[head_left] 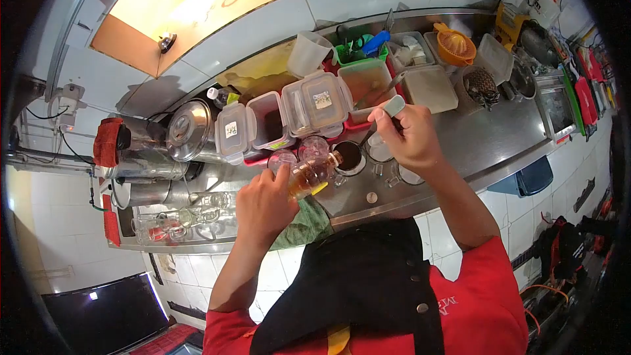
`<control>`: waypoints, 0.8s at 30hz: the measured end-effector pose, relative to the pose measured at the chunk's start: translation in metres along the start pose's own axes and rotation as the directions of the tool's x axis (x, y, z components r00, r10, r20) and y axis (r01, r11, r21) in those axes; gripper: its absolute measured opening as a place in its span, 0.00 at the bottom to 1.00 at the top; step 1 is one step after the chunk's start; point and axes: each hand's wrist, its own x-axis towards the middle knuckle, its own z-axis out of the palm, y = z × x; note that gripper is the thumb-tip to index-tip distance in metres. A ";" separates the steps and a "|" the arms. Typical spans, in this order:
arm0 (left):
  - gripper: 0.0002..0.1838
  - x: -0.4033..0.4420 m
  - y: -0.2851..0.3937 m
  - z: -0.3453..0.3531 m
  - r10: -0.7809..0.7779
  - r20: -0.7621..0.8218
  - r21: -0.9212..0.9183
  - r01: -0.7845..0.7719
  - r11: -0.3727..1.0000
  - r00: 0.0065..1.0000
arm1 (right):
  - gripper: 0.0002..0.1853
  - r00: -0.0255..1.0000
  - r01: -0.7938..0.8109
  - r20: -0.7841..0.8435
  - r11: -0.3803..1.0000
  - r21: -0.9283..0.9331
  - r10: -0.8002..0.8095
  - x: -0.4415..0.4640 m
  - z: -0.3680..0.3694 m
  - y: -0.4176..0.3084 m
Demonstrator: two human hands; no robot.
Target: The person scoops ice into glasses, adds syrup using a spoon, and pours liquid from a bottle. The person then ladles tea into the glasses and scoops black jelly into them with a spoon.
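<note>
My left hand [264, 202] is wrapped round a clear bottle [307, 177] of amber liquid, tilted with its mouth at the rim of a glass cup [350, 158] of dark contents. Above that cup, my right hand [409, 135] grips a utensil by its grey-green handle [393, 106]; its lower end reaches down toward the cup and is hard to make out. Two upturned-looking pinkish glasses [312, 148] stand behind the bottle. More glass cups [379, 149] are just right of the dark one, partly below my right hand.
Lidded plastic containers [322, 100] line the back of the steel counter [486, 138]. An orange juicer [455, 45] stands back right. At left are steel pots [189, 130] and glass mugs [190, 217]. A green cloth [303, 227] hangs over the front edge.
</note>
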 end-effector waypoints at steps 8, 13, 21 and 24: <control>0.31 0.000 0.000 0.000 -0.008 0.005 0.009 0.008 1.000 1.000 | 0.09 0.999 0.035 -0.009 0.999 -0.015 -0.036 0.001 0.000 0.002; 0.31 0.000 0.001 -0.002 -0.006 0.005 0.012 0.005 1.000 1.000 | 0.09 1.000 0.021 -0.011 1.000 -0.009 -0.021 0.000 0.001 0.000; 0.32 0.000 0.000 -0.001 -0.013 0.008 -0.001 0.013 1.000 1.000 | 0.08 0.998 -0.063 0.026 0.998 -0.014 0.063 0.001 -0.001 -0.004; 0.32 -0.001 0.000 -0.001 -0.013 0.017 0.002 0.013 1.000 1.000 | 0.09 1.000 -0.007 0.001 1.000 0.019 0.007 0.000 0.001 -0.001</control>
